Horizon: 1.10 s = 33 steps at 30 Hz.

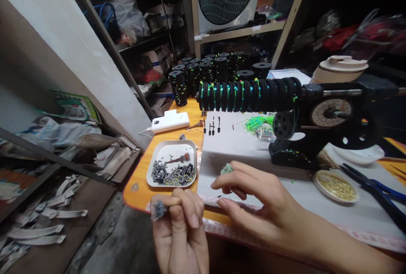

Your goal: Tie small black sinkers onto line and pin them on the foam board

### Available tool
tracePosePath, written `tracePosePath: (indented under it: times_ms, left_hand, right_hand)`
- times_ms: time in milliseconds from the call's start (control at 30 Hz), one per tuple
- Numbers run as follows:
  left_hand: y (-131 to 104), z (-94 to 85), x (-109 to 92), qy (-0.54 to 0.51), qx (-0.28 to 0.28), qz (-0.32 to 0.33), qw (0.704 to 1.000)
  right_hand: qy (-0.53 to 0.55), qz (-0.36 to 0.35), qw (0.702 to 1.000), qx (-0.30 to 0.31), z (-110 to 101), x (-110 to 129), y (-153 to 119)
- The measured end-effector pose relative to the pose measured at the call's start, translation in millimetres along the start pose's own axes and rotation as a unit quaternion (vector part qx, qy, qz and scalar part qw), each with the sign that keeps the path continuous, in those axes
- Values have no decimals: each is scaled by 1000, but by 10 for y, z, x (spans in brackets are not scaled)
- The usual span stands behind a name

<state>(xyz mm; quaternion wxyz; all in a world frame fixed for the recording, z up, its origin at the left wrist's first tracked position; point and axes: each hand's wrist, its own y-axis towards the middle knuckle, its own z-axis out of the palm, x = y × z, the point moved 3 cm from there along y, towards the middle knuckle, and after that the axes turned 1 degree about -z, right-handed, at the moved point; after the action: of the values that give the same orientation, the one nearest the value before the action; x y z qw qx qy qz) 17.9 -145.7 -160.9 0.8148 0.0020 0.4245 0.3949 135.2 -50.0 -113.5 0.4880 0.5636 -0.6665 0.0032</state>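
My left hand (pixel 180 227) is closed at the table's front edge, pinching a small clear bundle of dark bluish pieces (pixel 157 209). My right hand (pixel 253 198) is to its right, over the white sheet (pixel 212 155), fingers apart and nothing seen between them. Beyond its fingertips is a small greenish bundle (pixel 226 169); whether a finger touches it cannot be told. Behind my left hand a white tray (pixel 149 172) holds many small dark, grey and yellow pieces and a reddish-brown bunch (pixel 184 158).
A black machine (pixel 294 138) carries a row of black spools (pixel 247 95) wound with green line. More spools (pixel 206 73) stand behind. A dish of golden bits (pixel 336 186), blue-handled pliers (pixel 374 191), green strands (pixel 258 124) and a white power strip (pixel 170 122) lie on the table.
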Motion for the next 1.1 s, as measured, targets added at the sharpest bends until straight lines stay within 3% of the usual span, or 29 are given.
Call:
tracePosePath:
  times_ms: [133, 267, 333, 400, 467, 533, 633, 733, 867, 967, 1100]
  left_hand:
    - [-2, 15, -25, 77, -6, 42, 996]
    - [43, -17, -264, 184, -116, 207, 954]
    - [85, -59, -345, 213, -143, 223, 940]
    - [135, -90, -292, 218, -104, 118, 963]
    - [130, -93, -128, 174, -42, -57, 982]
    - [68, -60, 38, 98, -6, -196, 976]
    - [-20, 22, 184, 17, -9, -298, 954]
    - [-60, 90, 234, -8, -28, -333, 942]
    - [-84, 124, 245, 26, -36, -323, 945]
    - [-103, 99, 228, 130, -46, -275, 952]
    - [-132, 43, 187, 273, -88, -210, 935]
  right_hand:
    - [-103, -55, 993, 34, 38, -5, -2]
    - [-190, -84, 978, -12, -29, -74, -10]
    - [-148, -48, 987, -33, -82, -90, -2]
    - [-79, -8, 997, -25, -97, -69, 10]
    - [-29, 9, 999, -21, -88, -25, 19]
    - [-16, 25, 999, -32, -75, -5, 20]
    - [-28, 53, 997, -53, -63, -35, 14]
    - [-25, 68, 996, -60, -50, -79, 17]
    - [14, 90, 993, -70, -29, -114, 20]
    - [26, 94, 993, -68, -17, -108, 16]
    - [4, 92, 994, -54, -13, -65, 17]
